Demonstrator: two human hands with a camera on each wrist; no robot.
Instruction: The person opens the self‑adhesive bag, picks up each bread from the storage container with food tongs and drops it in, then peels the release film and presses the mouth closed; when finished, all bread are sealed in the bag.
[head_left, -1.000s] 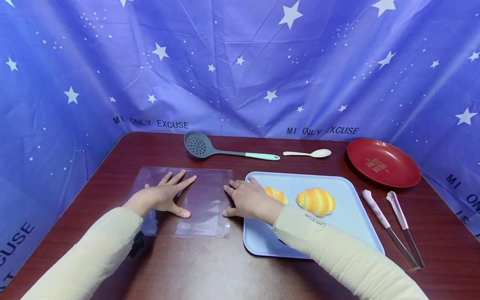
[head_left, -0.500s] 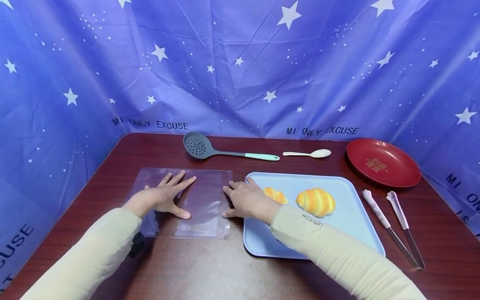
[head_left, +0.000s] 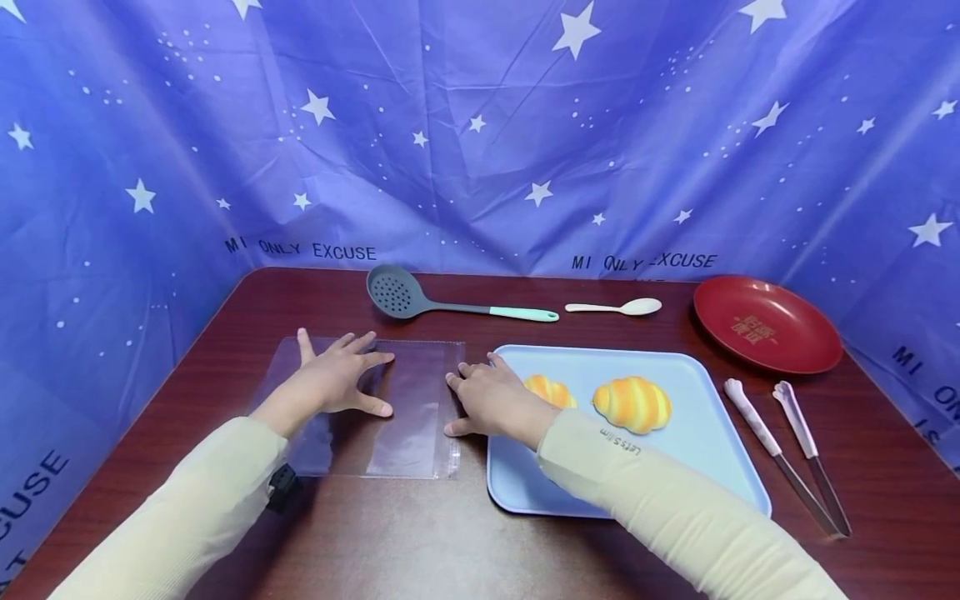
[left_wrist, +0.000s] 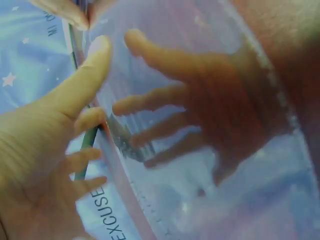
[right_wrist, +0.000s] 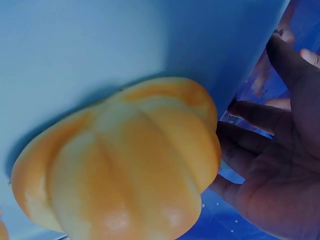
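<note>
A clear plastic bag (head_left: 408, 446) lies flat on the table. My left hand (head_left: 333, 377) is over its left half with the fingers spread. In the left wrist view the shiny film mirrors that hand (left_wrist: 45, 130); whether the fingertips touch it, I cannot tell. My right hand (head_left: 491, 402) lies between the bag's right edge and the left rim of a light blue tray (head_left: 697, 475), fingers extended. Two striped bread rolls sit on the tray: a whole one (head_left: 632, 404) and another (head_left: 550, 389) partly hidden behind my right wrist. One roll (right_wrist: 135, 165) fills the right wrist view beside the hand.
Behind the bag lies a grey slotted skimmer (head_left: 397, 292) with a mint handle. A small white spoon (head_left: 637, 307) is right of it. At the right are a red plate (head_left: 795, 333) and two pink-handled knives (head_left: 753, 421). A starry blue cloth (head_left: 480, 167) encloses the table.
My left hand has shifted slightly, its fingers pointing farther back and one finger raised at the left. The right hand stays almost still, and the bag's glare has changed.
</note>
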